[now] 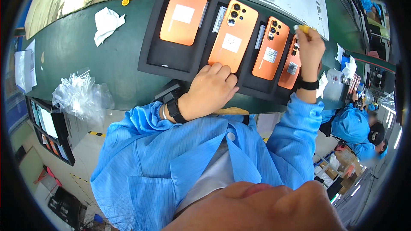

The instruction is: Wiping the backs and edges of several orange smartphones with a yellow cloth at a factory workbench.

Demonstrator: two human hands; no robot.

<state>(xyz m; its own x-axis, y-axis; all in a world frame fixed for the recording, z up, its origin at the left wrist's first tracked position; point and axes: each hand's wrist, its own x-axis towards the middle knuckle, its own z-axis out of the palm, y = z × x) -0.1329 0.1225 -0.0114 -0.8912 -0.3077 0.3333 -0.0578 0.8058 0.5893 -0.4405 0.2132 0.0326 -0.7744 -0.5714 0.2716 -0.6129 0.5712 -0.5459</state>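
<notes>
Orange phones lie camera-side up in a row of black foam trays (171, 60) on the green bench (107, 60), four of them from left to right. My left hand (212, 87) rests flat, fingers loosely curled and holding nothing, on the near end of the second phone (233, 34), pinning it in its tray. My right hand (309, 49) is raised over the fourth phone (292, 64) at the right end, fingers pinched shut on a small yellow tool (305, 28); what its tip is doing I cannot tell.

These slabs look stiff, glossy and fairly light, so I judge them slippery under a bare palm and easy to scratch or smudge. I would take one by its long edges, away from the camera lenses and the white sticker on the back. The foam should keep each from sliding.

A crumpled white cloth (107, 23) lies far left, and a heap of clear plastic film (79, 94) sits near left.
</notes>
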